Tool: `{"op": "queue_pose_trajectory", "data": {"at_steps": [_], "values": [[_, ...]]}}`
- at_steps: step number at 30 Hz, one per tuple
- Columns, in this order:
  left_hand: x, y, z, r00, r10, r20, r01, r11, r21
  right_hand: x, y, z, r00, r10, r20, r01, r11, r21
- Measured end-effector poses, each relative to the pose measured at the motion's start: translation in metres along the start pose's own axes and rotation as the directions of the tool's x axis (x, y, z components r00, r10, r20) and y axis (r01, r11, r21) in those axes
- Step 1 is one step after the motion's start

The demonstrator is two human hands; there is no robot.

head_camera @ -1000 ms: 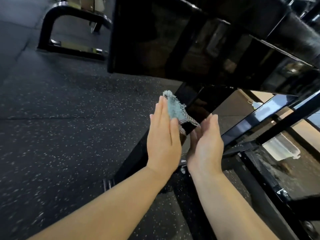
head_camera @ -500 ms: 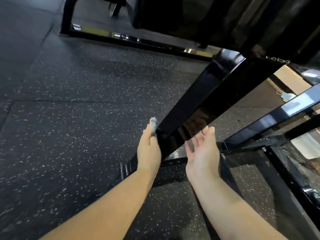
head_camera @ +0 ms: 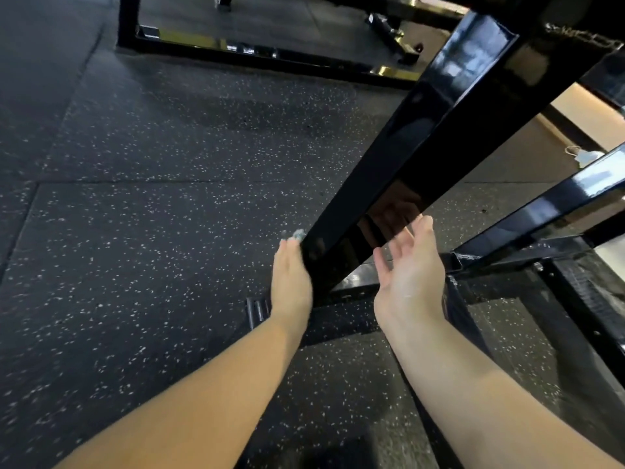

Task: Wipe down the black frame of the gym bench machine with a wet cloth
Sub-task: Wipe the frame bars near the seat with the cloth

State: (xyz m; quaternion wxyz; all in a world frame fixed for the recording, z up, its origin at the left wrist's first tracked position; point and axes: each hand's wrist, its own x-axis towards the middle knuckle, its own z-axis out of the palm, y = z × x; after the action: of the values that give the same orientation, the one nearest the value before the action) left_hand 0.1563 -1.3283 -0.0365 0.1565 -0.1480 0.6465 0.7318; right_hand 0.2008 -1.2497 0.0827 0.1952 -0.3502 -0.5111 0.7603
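Gleaming black frame [head_camera: 422, 137], perhaps speckled flooring [head_camera: 152, 231].

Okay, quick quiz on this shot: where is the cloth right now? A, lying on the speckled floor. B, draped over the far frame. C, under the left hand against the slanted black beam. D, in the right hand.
C: only a tuft of the cloth peeks out past the fingertips of the left hand, which lies flat along the slanted black beam; the right hand is open and holds nothing.
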Motion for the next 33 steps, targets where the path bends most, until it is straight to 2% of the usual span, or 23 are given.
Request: {"op": "queue_pose_trajectory", "data": {"at_steps": [2,4,6,8,10,11,12,14,17,18,20,22,23,25,27,28,30,32,33], "values": [[-0.015,0.003,0.011,0.948,0.318,0.003,-0.316,0.942,0.112,0.001,0.001,-0.001,1.0,-0.025,0.008,0.025,1.0,0.005],[-0.018,-0.004,0.012,0.918,0.397,-0.018,-0.392,0.911,0.126,0.003,0.005,-0.002,0.998,-0.062,0.026,0.062,0.998,-0.007],[-0.006,-0.027,0.003,0.964,0.245,-0.107,-0.229,0.963,0.146,0.003,0.009,-0.004,0.994,-0.094,0.06,0.095,0.995,-0.02],[0.013,-0.053,-0.014,0.984,-0.059,-0.168,0.086,0.984,0.159,0.005,0.012,-0.006,0.991,-0.103,0.089,0.106,0.994,-0.035],[0.03,-0.074,-0.027,0.929,-0.324,-0.177,0.348,0.929,0.123,0.006,0.013,-0.008,0.989,-0.097,0.112,0.103,0.994,-0.042],[0.036,-0.079,-0.03,0.898,-0.39,-0.204,0.417,0.903,0.108,0.006,0.013,-0.009,0.988,-0.096,0.124,0.102,0.994,-0.044],[0.044,-0.083,-0.029,0.87,-0.446,-0.211,0.458,0.889,0.014,0.007,0.013,-0.01,0.986,-0.096,0.136,0.103,0.994,-0.047],[0.038,-0.074,-0.019,0.883,-0.43,-0.185,0.419,0.903,-0.098,0.01,0.012,-0.011,0.985,-0.09,0.148,0.098,0.994,-0.044],[0.004,-0.044,0.004,0.97,-0.197,-0.141,0.182,0.976,-0.117,0.014,0.012,-0.013,0.988,-0.084,0.132,0.089,0.995,-0.033],[-0.008,-0.032,0.009,0.989,-0.099,-0.11,0.086,0.989,-0.121,0.016,0.013,-0.014,0.988,-0.084,0.129,0.088,0.996,-0.026],[-0.015,-0.024,0.009,0.997,0.016,-0.08,-0.019,0.999,-0.036,0.02,0.017,-0.015,0.988,-0.082,0.127,0.085,0.996,-0.017],[-0.003,-0.031,-0.002,0.99,-0.042,-0.136,0.05,0.997,0.059,0.023,0.021,-0.018,0.987,-0.074,0.144,0.076,0.997,-0.009],[0.005,-0.034,-0.007,0.98,-0.136,-0.146,0.145,0.988,0.05,0.024,0.023,-0.02,0.986,-0.062,0.157,0.063,0.998,0.004],[0.023,-0.045,-0.011,0.943,-0.299,-0.147,0.297,0.954,-0.035,0.028,0.027,-0.026,0.985,-0.008,0.172,0.003,1.0,0.03],[0.019,-0.038,-0.005,0.924,-0.352,-0.151,0.331,0.932,-0.147,0.031,0.035,-0.034,0.988,0.098,0.122,-0.098,0.995,-0.004],[0.009,-0.031,0.001,0.938,-0.32,-0.135,0.3,0.942,-0.149,0.031,0.042,-0.036,0.983,0.172,0.067,-0.169,0.985,-0.043],[-0.023,-0.015,0.009,0.985,-0.119,-0.122,0.116,0.993,-0.032,0.027,0.055,-0.039,0.937,0.347,-0.034,-0.348,0.935,-0.062],[-0.055,0.0,0.011,0.983,0.185,-0.006,-0.183,0.977,0.105,0.019,0.067,-0.038,0.859,0.512,0.008,-0.512,0.859,-0.004],[-0.061,0.002,0.01,0.942,0.326,0.076,-0.334,0.927,0.169,0.013,0.068,-0.034,0.831,0.551,0.082,-0.554,0.832,0.021]]}}
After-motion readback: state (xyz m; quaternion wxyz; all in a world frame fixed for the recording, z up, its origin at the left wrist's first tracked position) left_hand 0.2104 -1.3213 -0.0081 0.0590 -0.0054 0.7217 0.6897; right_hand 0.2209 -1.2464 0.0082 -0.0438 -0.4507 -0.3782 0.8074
